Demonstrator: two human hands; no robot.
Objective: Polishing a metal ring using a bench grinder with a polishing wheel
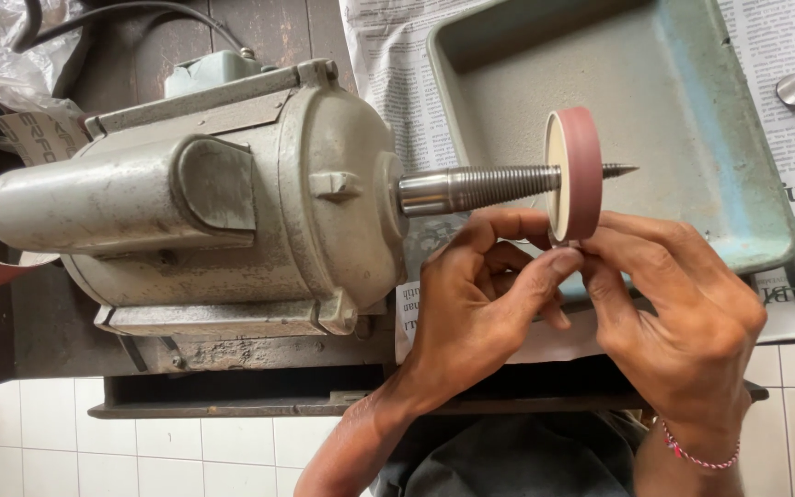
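Fingertips of my left hand and right hand pinch something small, which I cannot make out, against the pink wheel. It sits on the motor's threaded spindle, above a green tray.

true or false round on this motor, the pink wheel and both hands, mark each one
1. The pink wheel sits on the threaded spindle. True.
2. Both hands meet at the wheel's lower edge. True: left hand, right hand.
3. The metal tray holds tools. False: nothing shows in it.
4. The bracelet is on the left wrist. False: the right.
5. The motor lies right of the wheel. False: left.
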